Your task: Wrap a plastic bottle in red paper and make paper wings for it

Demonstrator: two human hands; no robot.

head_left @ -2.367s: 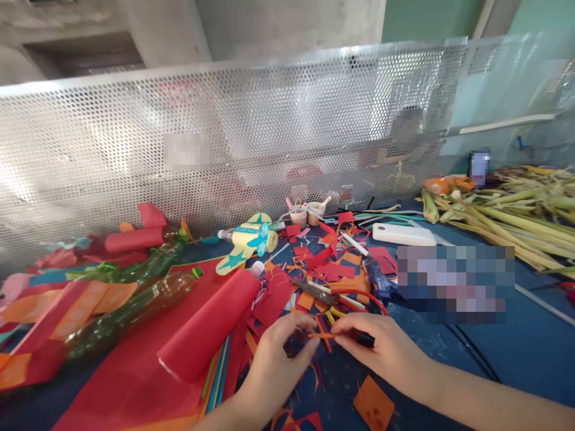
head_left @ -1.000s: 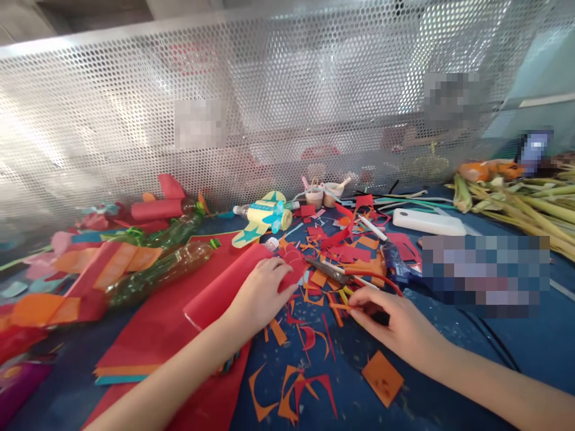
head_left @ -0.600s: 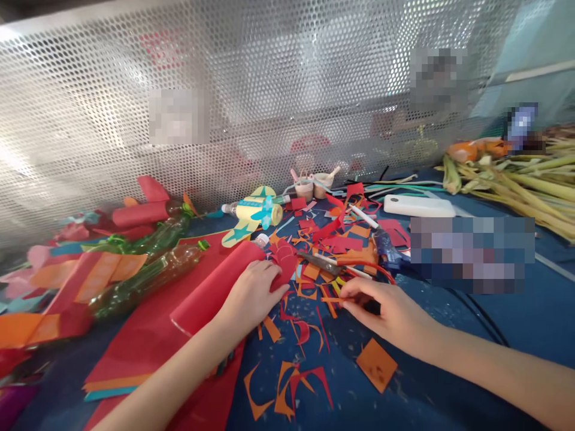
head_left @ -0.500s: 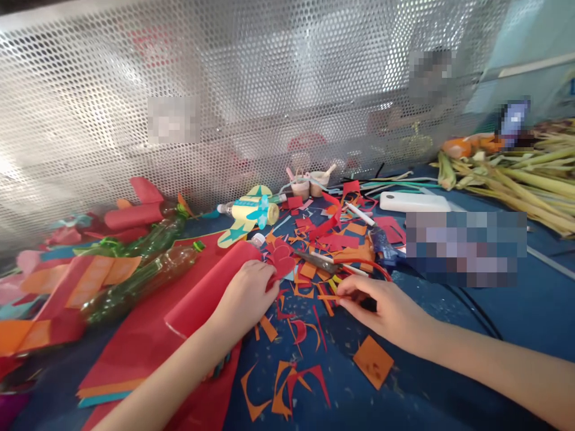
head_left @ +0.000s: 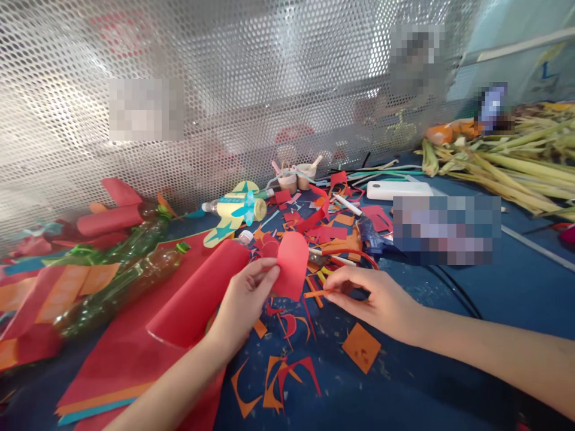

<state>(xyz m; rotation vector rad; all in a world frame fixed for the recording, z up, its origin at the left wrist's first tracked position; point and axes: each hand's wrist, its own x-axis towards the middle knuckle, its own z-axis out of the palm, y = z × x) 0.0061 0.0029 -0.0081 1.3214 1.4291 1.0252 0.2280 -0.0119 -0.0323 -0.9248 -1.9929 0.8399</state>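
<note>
Between thumb and fingers, my left hand (head_left: 247, 299) pinches a red paper cutout (head_left: 291, 266) with a rounded top, held up above the scraps. My right hand (head_left: 366, 296) grips a thin orange paper strip (head_left: 315, 294) by one end, its tip pointing left toward the red piece. Left of my left hand lies a bottle wrapped in red paper (head_left: 200, 293), its white cap facing away. Orange and red paper offcuts (head_left: 272, 383) are strewn below the hands. A square orange sheet (head_left: 362, 348) rests under my right wrist. Scissors with red handles (head_left: 366, 256) lie just beyond, partly hidden.
Red, orange and blue sheets (head_left: 112, 374) are stacked at left beside green plastic bottles (head_left: 126, 293). A yellow bottle rocket with blue stars (head_left: 238, 209) stands farther back. Small cups (head_left: 306, 175), a white device (head_left: 398, 190) and dry stalks (head_left: 507, 161) lie near the perforated metal screen (head_left: 251, 90).
My left hand has lifted the red cutout off the scraps near the wrapped bottle and turned it upright. My right hand still holds the orange strip. The camera view has shifted slightly.
</note>
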